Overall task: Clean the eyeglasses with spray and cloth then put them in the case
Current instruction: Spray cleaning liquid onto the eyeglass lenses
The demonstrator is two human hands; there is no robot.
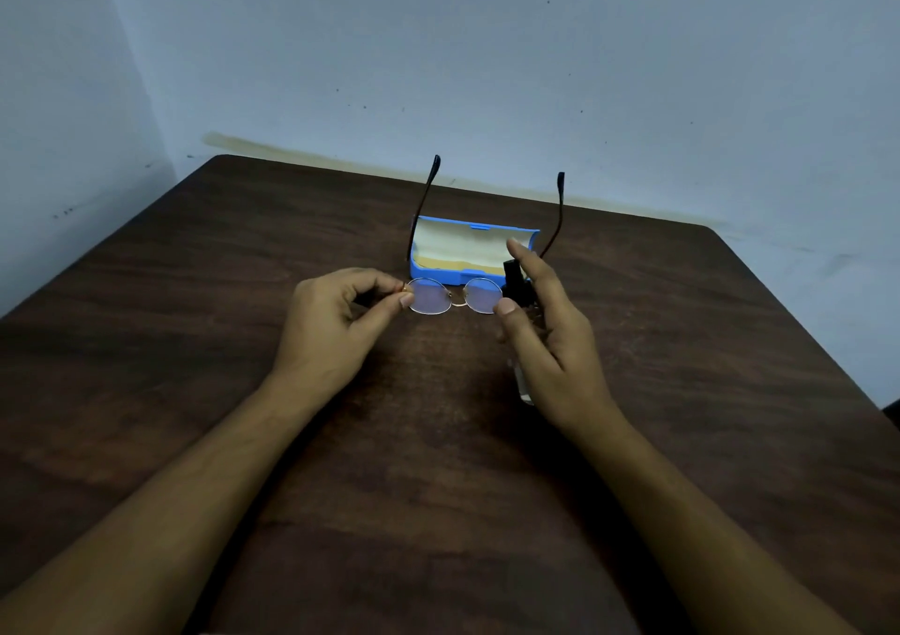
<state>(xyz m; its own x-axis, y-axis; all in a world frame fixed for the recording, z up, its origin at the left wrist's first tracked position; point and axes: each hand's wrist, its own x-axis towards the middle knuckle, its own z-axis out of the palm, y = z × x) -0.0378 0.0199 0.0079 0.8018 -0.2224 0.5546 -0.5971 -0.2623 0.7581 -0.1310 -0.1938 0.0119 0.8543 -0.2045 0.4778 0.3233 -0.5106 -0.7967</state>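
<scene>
The table (195,342) is of dark brown wood with a visible grain, and its far edge stands close to a pale blue wall (487,49). Directly on it lies one blue case (462,244), open, with the lid raised toward the wall and a cream inside, near the middle of the far edge

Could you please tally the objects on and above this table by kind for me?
Eyeglasses: 1, pinched by the left hand
Spray bottle: 1, held in the right hand
Glasses case: 1, blue, open, on the table
Total: 3 objects
</scene>
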